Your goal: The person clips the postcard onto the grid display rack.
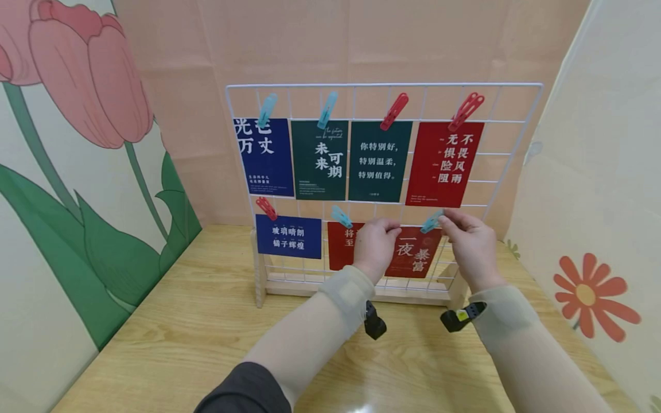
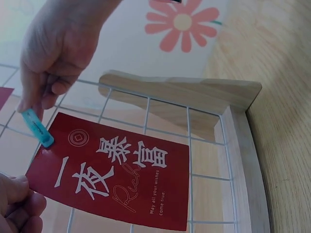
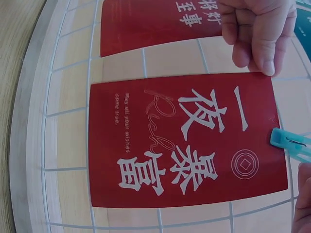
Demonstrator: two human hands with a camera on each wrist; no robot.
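Observation:
A red card (image 1: pixel 410 261) with white characters lies against the lower right of a white wire grid (image 1: pixel 384 85). My left hand (image 1: pixel 375 248) pinches its upper left corner between thumb and fingers, plainest in the right wrist view, where the left fingers (image 3: pixel 260 36) hold the card's edge. With thumb and fingertips my right hand (image 1: pixel 474 246) pinches a light blue clothespin (image 1: pixel 431 221) at the card's top edge. In the left wrist view the clothespin's (image 2: pixel 38 128) tip overlaps that edge.
Several other cards hang on the grid by red and blue clothespins, including a blue card (image 1: pixel 289 236) and a red card (image 1: pixel 342 252) partly behind my left hand. A wooden stand (image 1: pixel 413 295) carries the grid on a wood-grain table (image 1: pixel 206 344). Flower-printed panels flank it.

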